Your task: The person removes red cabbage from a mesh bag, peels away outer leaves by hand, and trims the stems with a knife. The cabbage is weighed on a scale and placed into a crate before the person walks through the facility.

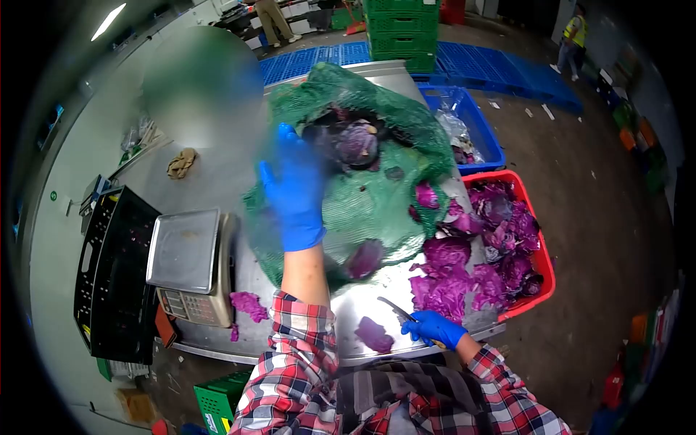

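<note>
My left hand (296, 190), in a blue glove, reaches over a green mesh sack (355, 210) spread on the metal table, its fingers stretched out and partly blurred. Just right of those fingers, a dark red cabbage (357, 143) lies in the sack's opening. My right hand (437, 328), also gloved in blue, is wrapped round the handle of a knife (396, 308) near the table's front edge. Loose purple leaves (444, 284) lie beyond the knife. One leaf (374, 334) rests left of my right hand, and another (365, 259) lies on the mesh.
A scale (190, 264) and a black crate (109, 279) stand at the left. Right of the table are a red bin (547, 272) of cabbage leaves and a blue bin (495, 148). Green crates (402, 32) are stacked behind. A person (573, 42) walks at far right.
</note>
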Motion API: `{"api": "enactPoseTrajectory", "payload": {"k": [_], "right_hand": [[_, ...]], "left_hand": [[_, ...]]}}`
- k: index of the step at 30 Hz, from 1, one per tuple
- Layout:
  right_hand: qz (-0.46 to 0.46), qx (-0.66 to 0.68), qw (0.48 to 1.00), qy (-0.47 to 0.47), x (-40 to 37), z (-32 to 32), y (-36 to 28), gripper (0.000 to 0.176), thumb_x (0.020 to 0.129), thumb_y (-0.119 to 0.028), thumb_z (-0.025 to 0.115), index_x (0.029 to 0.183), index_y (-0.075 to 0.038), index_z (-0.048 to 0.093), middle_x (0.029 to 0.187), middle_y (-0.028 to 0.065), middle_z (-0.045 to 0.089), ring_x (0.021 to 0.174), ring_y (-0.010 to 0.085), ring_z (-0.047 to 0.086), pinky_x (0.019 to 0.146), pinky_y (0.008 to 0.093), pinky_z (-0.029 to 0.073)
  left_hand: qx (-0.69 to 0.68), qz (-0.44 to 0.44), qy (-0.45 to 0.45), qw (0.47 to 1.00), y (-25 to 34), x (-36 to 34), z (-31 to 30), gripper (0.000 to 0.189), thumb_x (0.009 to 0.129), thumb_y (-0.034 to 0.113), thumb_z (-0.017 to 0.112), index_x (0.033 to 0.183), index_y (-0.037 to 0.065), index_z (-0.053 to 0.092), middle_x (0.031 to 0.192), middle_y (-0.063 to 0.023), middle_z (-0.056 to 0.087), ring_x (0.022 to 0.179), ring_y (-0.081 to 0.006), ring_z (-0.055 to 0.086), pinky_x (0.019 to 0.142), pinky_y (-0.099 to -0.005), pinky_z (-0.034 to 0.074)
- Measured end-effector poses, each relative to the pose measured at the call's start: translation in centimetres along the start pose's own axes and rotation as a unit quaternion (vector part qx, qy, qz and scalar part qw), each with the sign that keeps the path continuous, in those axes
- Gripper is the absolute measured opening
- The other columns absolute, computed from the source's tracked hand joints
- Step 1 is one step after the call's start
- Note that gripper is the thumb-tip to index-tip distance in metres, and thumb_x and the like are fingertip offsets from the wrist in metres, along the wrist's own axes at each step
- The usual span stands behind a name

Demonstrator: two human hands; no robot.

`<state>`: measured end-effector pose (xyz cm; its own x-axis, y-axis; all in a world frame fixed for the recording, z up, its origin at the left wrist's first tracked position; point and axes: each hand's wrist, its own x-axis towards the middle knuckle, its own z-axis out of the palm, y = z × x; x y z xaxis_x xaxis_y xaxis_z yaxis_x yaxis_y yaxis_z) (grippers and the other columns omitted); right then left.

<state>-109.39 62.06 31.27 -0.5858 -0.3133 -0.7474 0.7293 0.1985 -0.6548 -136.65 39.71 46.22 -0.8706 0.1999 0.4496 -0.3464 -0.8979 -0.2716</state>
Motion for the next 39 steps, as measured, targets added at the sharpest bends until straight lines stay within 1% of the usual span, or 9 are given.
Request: {"api": "enactPoseTrajectory", "payload": {"k": [5,11,13,18,22,25,31,36,39], "right_hand": [[-0.070,0.133,0.979,0.138,0.1,-9.1,1.7,0.018,0.087,-0.023,0.058,0.091,-0.008,0.066,0.061,0.0030,0.054,0.045,0.0097,0.046,0.040,0.0242,0.037],[-0.111,0.230,0.900,0.355,-2.0,-19.4,0.2,0.011,0.088,-0.022,0.057,0.091,-0.011,0.060,0.060,-0.0012,0.048,0.044,0.0092,0.042,0.040,0.0243,0.036],[-0.169,0.221,0.891,0.359,-2.5,-19.5,-0.2,0.012,0.090,-0.021,0.056,0.092,-0.011,0.061,0.064,-0.0024,0.049,0.048,0.0077,0.044,0.042,0.0221,0.036],[-0.155,0.172,0.953,0.195,0.3,-14.6,2.0,0.019,0.090,-0.023,0.058,0.104,-0.011,0.065,0.072,-0.0030,0.054,0.054,0.0058,0.045,0.047,0.0204,0.038],[-0.218,0.056,0.936,0.270,2.8,-11.9,4.2,0.015,0.090,-0.024,0.057,0.097,-0.011,0.061,0.071,-0.0032,0.054,0.052,0.0052,0.043,0.045,0.0222,0.037],[-0.152,0.133,0.941,0.271,0.3,-11.6,0.5,0.022,0.091,-0.025,0.057,0.078,-0.008,0.057,0.058,-0.0031,0.045,0.050,0.0068,0.038,0.046,0.0259,0.035],[-0.234,0.066,0.912,0.332,4.8,-11.7,5.0,0.023,0.090,-0.027,0.059,0.079,-0.008,0.057,0.059,-0.0038,0.047,0.051,0.0073,0.043,0.047,0.0250,0.037],[-0.092,0.177,0.952,0.234,2.5,-12.7,2.8,0.026,0.092,-0.030,0.059,0.107,-0.010,0.066,0.070,-0.0037,0.054,0.056,0.0050,0.046,0.050,0.0206,0.039],[-0.234,0.178,0.922,0.252,5.0,-13.1,6.5,0.021,0.089,-0.024,0.059,0.102,-0.008,0.063,0.075,-0.0039,0.058,0.059,0.0059,0.051,0.050,0.0243,0.044]], "left_hand": [[0.175,-0.089,0.053,0.979,-6.3,1.3,-5.3,0.060,0.095,0.041,0.040,0.140,0.001,0.033,0.144,-0.0131,0.039,0.128,-0.0258,0.042,0.107,-0.0392,0.032],[0.610,-0.049,0.254,0.749,-1.0,-1.4,-13.1,0.046,0.096,0.040,0.045,0.120,0.002,0.054,0.107,-0.0077,0.063,0.094,-0.0163,0.059,0.085,-0.0292,0.046],[0.747,0.003,0.311,0.587,-1.1,-2.8,-14.4,0.029,0.091,0.024,0.055,0.109,0.001,0.059,0.104,-0.0089,0.061,0.090,-0.0207,0.058,0.080,-0.0304,0.046],[0.987,0.032,0.054,0.149,-2.1,2.2,-16.8,0.087,0.073,0.032,0.076,0.139,0.001,0.029,0.130,-0.0243,0.041,0.118,-0.0381,0.043,0.099,-0.0418,0.037],[0.977,0.009,0.099,0.190,-0.2,8.5,-21.0,0.102,0.062,0.039,0.082,0.140,0.003,0.027,0.129,-0.0278,0.041,0.116,-0.0434,0.045,0.097,-0.0462,0.038],[0.955,0.093,0.268,0.083,-0.7,10.1,-24.5,0.100,0.057,0.046,0.083,0.134,0.003,0.035,0.126,-0.0313,0.042,0.110,-0.0458,0.048,0.092,-0.0486,0.042],[0.943,0.124,0.187,0.245,2.5,9.8,-25.6,0.091,0.064,0.039,0.081,0.133,0.000,0.037,0.122,-0.0255,0.046,0.111,-0.0402,0.048,0.096,-0.0443,0.039],[0.622,-0.092,0.187,0.755,1.5,5.8,-21.4,0.055,0.087,0.033,0.057,0.132,0.007,0.043,0.122,-0.0102,0.054,0.112,-0.0243,0.052,0.097,-0.0407,0.042],[0.414,-0.183,0.319,0.833,-1.1,0.0,-16.6,0.061,0.085,0.045,0.057,0.133,0.010,0.044,0.132,-0.0116,0.050,0.119,-0.0292,0.049,0.103,-0.0487,0.037]]}}
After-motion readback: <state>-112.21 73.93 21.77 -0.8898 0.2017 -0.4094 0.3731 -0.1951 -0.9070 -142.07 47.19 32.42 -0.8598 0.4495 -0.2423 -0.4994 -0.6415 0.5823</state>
